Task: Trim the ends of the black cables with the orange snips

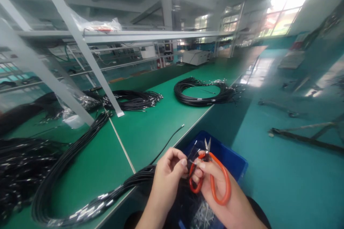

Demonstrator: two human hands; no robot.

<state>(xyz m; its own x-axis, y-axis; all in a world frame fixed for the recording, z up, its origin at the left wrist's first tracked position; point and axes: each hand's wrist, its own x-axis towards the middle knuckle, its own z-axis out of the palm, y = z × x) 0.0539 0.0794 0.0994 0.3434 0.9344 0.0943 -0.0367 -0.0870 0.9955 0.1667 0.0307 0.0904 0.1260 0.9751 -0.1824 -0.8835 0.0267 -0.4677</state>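
Orange-handled scissors point(224, 179) are in my right hand point(215, 175), their loops around the fingers and their slightly parted blades pointing up and away. The right thumb and forefinger also pinch close to a small pale strip. My left hand point(169, 171) is closed in a pinch beside it, fingertips almost meeting the right ones; what lies between them is too small and dark to name. Just left of this hand, a bundle of black cables point(137, 177) curves across the table edge. A single cable point(168, 141) with a metal tip sticks up from it.
Below my hands stands a blue bin point(236, 159) with small pale scraps point(203, 214) in it. On the green table point(150, 125) lie a cable coil point(199, 102), another cable bundle point(134, 100) and a dark cable heap point(21, 171). White shelf posts point(88, 64) rise at left.
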